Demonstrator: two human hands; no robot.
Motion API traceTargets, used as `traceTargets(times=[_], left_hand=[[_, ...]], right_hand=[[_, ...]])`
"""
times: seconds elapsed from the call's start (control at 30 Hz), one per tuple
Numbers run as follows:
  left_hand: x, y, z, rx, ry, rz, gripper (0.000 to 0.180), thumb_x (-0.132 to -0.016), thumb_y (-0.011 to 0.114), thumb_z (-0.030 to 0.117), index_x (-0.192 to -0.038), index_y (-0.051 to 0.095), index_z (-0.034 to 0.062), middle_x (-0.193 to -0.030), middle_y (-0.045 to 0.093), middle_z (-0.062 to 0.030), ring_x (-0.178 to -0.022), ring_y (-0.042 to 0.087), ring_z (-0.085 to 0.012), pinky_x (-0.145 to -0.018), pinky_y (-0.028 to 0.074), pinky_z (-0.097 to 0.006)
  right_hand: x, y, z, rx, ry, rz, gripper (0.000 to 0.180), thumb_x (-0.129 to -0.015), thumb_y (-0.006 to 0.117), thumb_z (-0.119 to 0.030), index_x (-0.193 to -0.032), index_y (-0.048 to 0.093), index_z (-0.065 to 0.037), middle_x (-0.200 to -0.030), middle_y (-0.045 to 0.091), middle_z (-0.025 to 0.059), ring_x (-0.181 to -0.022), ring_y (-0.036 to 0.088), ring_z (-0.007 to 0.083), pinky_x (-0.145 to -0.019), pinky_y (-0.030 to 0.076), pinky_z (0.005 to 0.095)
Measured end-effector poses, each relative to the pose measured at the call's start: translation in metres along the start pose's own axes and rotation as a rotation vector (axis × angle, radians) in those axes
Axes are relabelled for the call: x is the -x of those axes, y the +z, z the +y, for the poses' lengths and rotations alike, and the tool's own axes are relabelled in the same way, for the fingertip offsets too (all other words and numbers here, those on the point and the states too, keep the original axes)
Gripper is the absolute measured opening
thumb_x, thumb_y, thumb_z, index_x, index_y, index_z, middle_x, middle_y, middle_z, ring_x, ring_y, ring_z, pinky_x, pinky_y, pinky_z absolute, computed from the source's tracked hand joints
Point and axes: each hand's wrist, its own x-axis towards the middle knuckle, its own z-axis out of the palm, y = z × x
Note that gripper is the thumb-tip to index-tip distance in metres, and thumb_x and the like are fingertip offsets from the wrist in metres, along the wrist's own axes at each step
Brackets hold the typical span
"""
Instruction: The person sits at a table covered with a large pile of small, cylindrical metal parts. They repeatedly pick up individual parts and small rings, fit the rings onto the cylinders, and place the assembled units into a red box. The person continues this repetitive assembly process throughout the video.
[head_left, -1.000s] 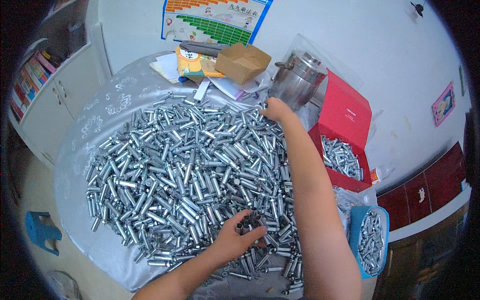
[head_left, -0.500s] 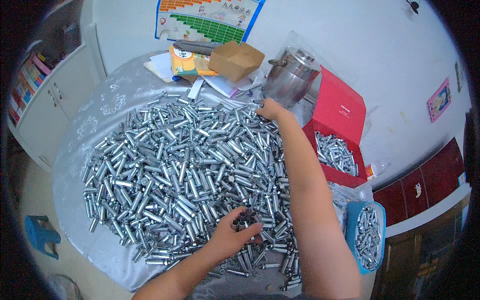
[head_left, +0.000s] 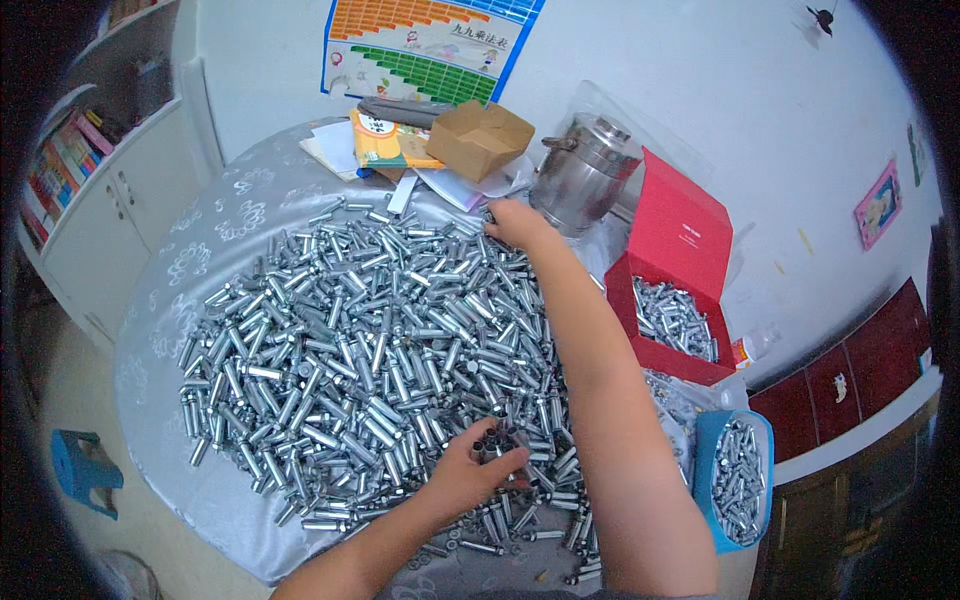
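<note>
A broad heap of shiny expansion bolts (head_left: pixel 340 340) with metal sleeves covers much of the table. Near the heap's front edge, my left hand (head_left: pixel 468 470) curls round a cluster of metal sleeves (head_left: pixel 490 443), their open ends facing up. My right arm stretches across the heap's right side. At the far edge of the bolts, beside the steel pot, my right hand (head_left: pixel 516 222) has its fingers bent and closed. Whatever they grip is hidden behind the hand.
A red box (head_left: pixel 680 300) of bolts stands open at the right, with a blue bin (head_left: pixel 738 480) of more nearer me. Behind the heap are a steel pot (head_left: pixel 588 172), a cardboard tray (head_left: pixel 480 140) and papers. A blue stool (head_left: pixel 86 472) stands on the floor at left.
My right hand has shifted left along the heap's far edge. My left hand stays round the sleeves in nearly the same place. The whole view has tilted slightly.
</note>
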Motion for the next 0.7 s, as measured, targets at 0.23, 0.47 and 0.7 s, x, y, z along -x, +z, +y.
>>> traceTargets(times=[0.23, 0.47, 0.7], left_hand=[[-0.001, 0.000, 0.001, -0.056, 0.017, -0.040, 0.036, -0.078, 0.061, 0.007, -0.106, 0.042, -0.0048, -0.083, 0.058, -0.0090, -0.070, 0.060, -0.0155, -0.064, 0.054, -0.029], [-0.001, 0.003, 0.001, -0.043, 0.031, -0.013, 0.030, -0.078, 0.061, 0.006, -0.101, 0.045, -0.0038, -0.081, 0.058, -0.0071, -0.069, 0.059, -0.0132, -0.061, 0.053, -0.026], [0.010, 0.009, 0.023, -0.179, -0.112, 0.020, 0.038, -0.076, 0.066, 0.018, -0.106, 0.050, 0.0001, -0.085, 0.060, -0.0047, -0.072, 0.057, -0.0099, -0.059, 0.046, -0.022]], right_hand=[[0.003, 0.015, 0.017, -0.186, 0.195, 0.018, 0.049, -0.068, 0.062, -0.032, -0.100, 0.055, 0.003, -0.102, 0.056, 0.0238, -0.095, 0.055, 0.0338, -0.082, 0.043, 0.0400], [0.020, -0.006, 0.046, -0.201, 0.419, 0.180, 0.051, -0.065, 0.063, -0.034, -0.099, 0.057, 0.002, -0.098, 0.057, 0.0235, -0.093, 0.056, 0.0333, -0.081, 0.044, 0.0386], [0.036, -0.009, 0.058, 0.002, 0.420, 0.162, 0.041, -0.066, 0.062, -0.030, -0.098, 0.058, -0.004, -0.092, 0.060, 0.0196, -0.088, 0.057, 0.0330, -0.077, 0.045, 0.0411]])
